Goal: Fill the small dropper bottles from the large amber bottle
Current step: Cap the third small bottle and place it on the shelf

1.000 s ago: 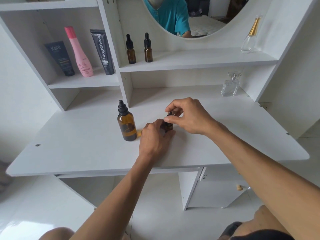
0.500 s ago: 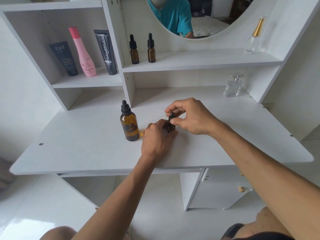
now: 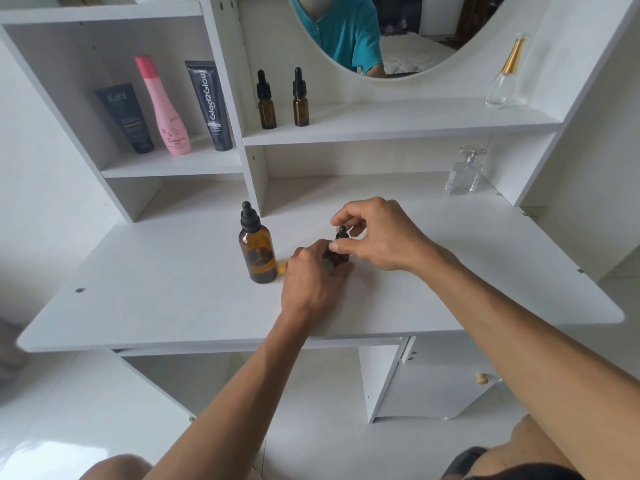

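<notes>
The large amber bottle [image 3: 257, 251] stands upright on the white desk [image 3: 173, 299], its black dropper cap on. Just right of it a small amber dropper bottle [image 3: 341, 253] stands on the desk, mostly hidden by my hands. My left hand [image 3: 311, 278] is wrapped around its body. My right hand [image 3: 377, 233] pinches its black dropper cap [image 3: 342, 232] between thumb and fingers. Two more small dropper bottles, one [image 3: 266, 101] beside the other [image 3: 300, 98], stand capped on the middle shelf.
On the left shelf stand a dark tube [image 3: 125, 117], a pink bottle [image 3: 162, 105] and a black tube [image 3: 209, 105]. A clear perfume bottle [image 3: 464, 171] sits at the desk's back right, another with a gold cap [image 3: 505, 76] on the upper shelf. A round mirror [image 3: 374, 32] hangs above.
My right hand's fingers have shifted on the small bottle's dropper cap, which now shows more above my left hand. The large bottle has not moved.
</notes>
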A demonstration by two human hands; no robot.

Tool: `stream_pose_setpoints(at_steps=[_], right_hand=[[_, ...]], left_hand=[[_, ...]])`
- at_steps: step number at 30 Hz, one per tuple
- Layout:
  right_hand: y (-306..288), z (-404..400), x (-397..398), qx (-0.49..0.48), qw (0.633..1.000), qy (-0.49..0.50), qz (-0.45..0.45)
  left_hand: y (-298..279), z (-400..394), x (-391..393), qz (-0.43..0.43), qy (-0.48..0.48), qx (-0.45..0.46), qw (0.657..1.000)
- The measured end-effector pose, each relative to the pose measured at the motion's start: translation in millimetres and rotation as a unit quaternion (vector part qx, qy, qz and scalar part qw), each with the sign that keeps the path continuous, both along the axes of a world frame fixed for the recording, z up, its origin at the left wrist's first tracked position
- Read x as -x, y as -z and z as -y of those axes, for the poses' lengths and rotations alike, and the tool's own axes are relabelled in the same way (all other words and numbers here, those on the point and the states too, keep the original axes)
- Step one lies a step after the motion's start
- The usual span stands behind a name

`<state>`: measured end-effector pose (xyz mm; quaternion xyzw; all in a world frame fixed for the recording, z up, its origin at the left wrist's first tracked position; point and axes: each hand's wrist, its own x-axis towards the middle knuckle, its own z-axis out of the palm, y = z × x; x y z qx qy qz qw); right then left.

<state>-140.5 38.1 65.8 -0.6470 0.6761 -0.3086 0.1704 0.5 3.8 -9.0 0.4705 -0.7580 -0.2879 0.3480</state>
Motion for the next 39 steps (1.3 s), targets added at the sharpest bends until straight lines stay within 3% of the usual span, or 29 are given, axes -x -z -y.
stream_pose_setpoints(at_steps=[23,39], right_hand=[[-3,0,2,-0.014,0.998,-0.04,-0.048],[14,-2,0,0.037,0.999,-0.008,-0.027]], left_hand=[[3,1,-1,-0.005,0.005,-0.005,1.0],[2,1,1,0.012,-0.011,-0.003,1.0]])
